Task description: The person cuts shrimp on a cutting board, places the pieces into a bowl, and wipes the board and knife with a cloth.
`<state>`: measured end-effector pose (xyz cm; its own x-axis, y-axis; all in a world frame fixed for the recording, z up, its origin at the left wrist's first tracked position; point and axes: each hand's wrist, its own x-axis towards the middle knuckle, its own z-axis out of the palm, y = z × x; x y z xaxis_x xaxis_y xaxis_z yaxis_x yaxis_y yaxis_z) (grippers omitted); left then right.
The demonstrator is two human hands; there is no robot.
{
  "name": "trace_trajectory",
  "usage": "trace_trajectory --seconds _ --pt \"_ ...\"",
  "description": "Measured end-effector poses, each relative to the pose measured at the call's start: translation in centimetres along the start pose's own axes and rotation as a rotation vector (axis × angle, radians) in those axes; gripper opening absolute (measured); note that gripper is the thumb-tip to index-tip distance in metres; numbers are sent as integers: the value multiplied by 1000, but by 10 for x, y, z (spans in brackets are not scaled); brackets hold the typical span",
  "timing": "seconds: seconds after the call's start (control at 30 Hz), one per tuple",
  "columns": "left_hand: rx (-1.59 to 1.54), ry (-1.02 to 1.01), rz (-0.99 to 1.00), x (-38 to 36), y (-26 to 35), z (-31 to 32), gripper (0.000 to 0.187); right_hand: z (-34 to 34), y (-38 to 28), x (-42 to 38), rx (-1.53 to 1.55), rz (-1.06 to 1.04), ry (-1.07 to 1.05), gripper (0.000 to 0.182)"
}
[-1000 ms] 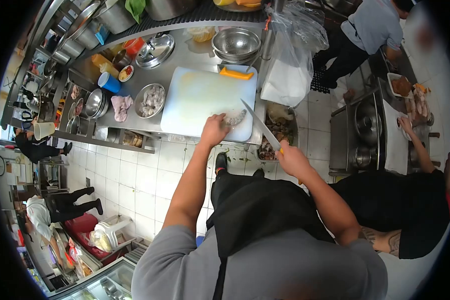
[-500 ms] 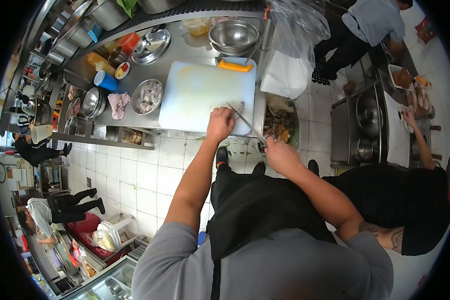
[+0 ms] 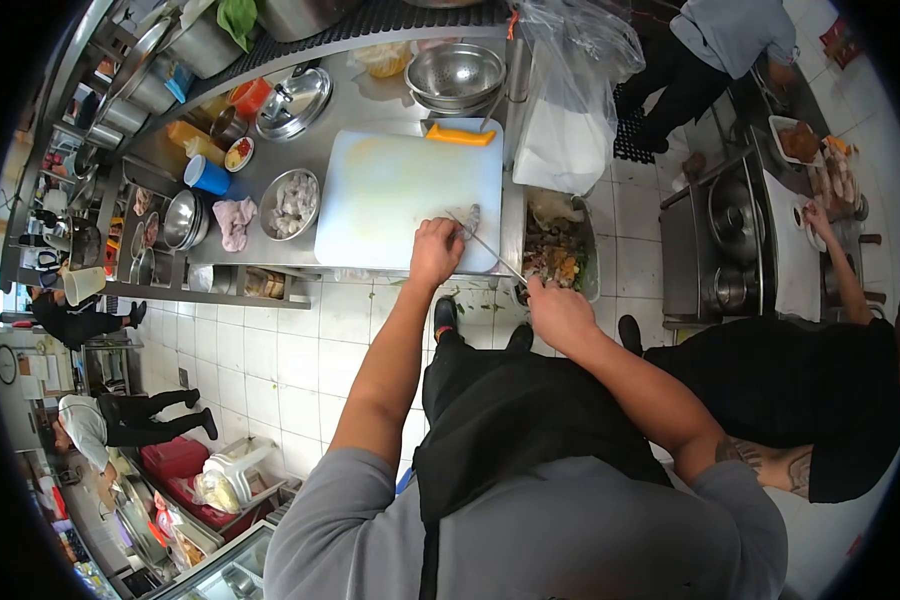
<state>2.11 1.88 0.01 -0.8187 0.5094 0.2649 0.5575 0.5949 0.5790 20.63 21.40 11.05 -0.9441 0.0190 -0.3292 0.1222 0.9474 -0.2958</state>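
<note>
Right now, I have the right hand (image 3: 562, 314) clenched around a long knife (image 3: 496, 257), its handle hidden in the fist and its thin blade slanting over the near right corner of a white cutting board (image 3: 390, 195). A small grey, shrimp-like piece (image 3: 474, 214) lies on the board near its right edge, at the blade's far side; from my view I cannot tell whether blade and piece touch. The left hand (image 3: 437, 249) is over the board's front part, fingers curled just beside the blade, and I cannot tell whether they grasp anything. Toward the board's far right corner I see an orange-handled tool (image 3: 460, 136), with a metal colander (image 3: 455, 72) beyond it. Left of the board, a metal bowl (image 3: 269, 222) holds more greyish pieces, next to a crumpled pink cloth (image 3: 234, 222). A scrap bin (image 3: 594, 270) stands right of the counter.
</note>
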Motion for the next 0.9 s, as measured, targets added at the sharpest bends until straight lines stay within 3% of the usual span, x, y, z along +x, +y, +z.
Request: trace_trajectory --seconds 0.53,0.8,0.9 --pt "4 20 -7 -4 0 4 20 -7 5 -16 32 26 -77 19" --pt "103 4 60 -2 1 1 22 24 10 28 137 -9 -74 19" --pt "218 196 -267 8 -22 2 20 31 16 23 141 -37 -65 19"
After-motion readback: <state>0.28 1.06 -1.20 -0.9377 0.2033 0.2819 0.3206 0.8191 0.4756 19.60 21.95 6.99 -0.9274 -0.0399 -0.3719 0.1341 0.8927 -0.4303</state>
